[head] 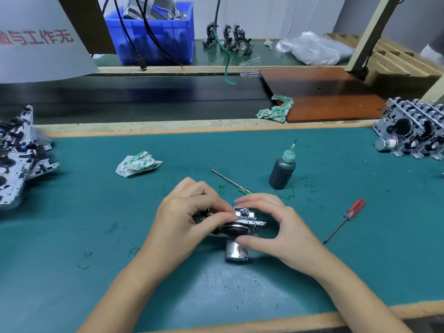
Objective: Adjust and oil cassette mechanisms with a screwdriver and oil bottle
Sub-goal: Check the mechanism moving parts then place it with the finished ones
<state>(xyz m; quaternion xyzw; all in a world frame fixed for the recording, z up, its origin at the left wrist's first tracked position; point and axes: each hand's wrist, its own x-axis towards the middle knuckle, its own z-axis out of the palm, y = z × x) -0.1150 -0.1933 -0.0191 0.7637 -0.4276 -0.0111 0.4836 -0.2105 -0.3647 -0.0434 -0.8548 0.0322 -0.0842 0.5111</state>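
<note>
A metal cassette mechanism [242, 224] with a silver motor at its underside sits between my hands above the green mat [96, 212]. My left hand [189, 212] grips its left side with curled fingers. My right hand [271, 227] holds its right side, fingers over the top and thumb on the motor. A dark oil bottle [282, 171] with a green needle cap stands upright behind my right hand. A red-handled screwdriver [346, 218] lies on the mat to the right. A thin green-handled tool [230, 181] lies behind my hands, partly hidden.
Stacks of cassette mechanisms stand at the left edge [19, 159] and the far right [413, 133]. A crumpled cloth [137, 163] lies on the mat, another [276, 111] by a wooden board [324, 97]. A blue bin [156, 32] is at the back.
</note>
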